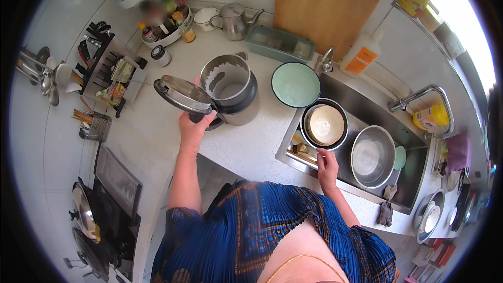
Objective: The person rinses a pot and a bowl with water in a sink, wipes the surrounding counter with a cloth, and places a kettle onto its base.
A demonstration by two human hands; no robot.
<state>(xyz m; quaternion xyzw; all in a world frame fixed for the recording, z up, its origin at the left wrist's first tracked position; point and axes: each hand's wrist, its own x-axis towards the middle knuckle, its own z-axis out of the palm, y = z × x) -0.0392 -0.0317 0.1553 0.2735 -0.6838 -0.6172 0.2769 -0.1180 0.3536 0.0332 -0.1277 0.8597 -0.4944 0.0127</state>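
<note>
Left hand (193, 128) fingers clamped on the open rice cooker (230, 90) at its near-left side, mid-counter (251, 147). Right hand (327, 166) rests on the sink (367, 106) near rim, fingers together, beside the steel bowl (372, 156).

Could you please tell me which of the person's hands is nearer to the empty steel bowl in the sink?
Right. The right hand rests on the sink's front edge, just left of the steel bowl. The left hand is far left, at the rice cooker on the counter.
</note>
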